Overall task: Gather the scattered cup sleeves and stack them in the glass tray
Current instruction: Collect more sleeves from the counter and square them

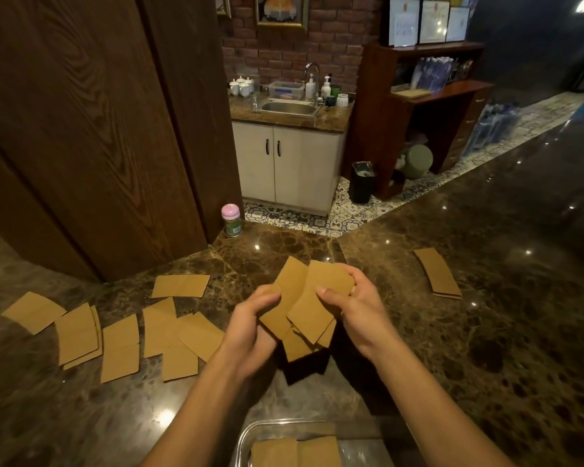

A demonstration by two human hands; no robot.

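Note:
Both hands hold a loose, fanned bunch of brown cardboard cup sleeves (305, 308) above the marble counter. My left hand (253, 328) grips the bunch's left side and my right hand (354, 308) its right side, thumb on top. Several flat sleeves (122, 335) lie scattered on the counter to the left, some overlapping. A small neat pile of sleeves (437, 273) lies alone to the right. The glass tray (246, 436) sits at the near edge between my forearms, with sleeves (294, 451) lying in it.
A pink-lidded green container (231, 219) stands at the counter's far edge beside a dark wooden door (91, 129). Beyond the counter are a patterned tile floor, a sink cabinet (289, 163), a black bin (361, 182) and wooden shelving.

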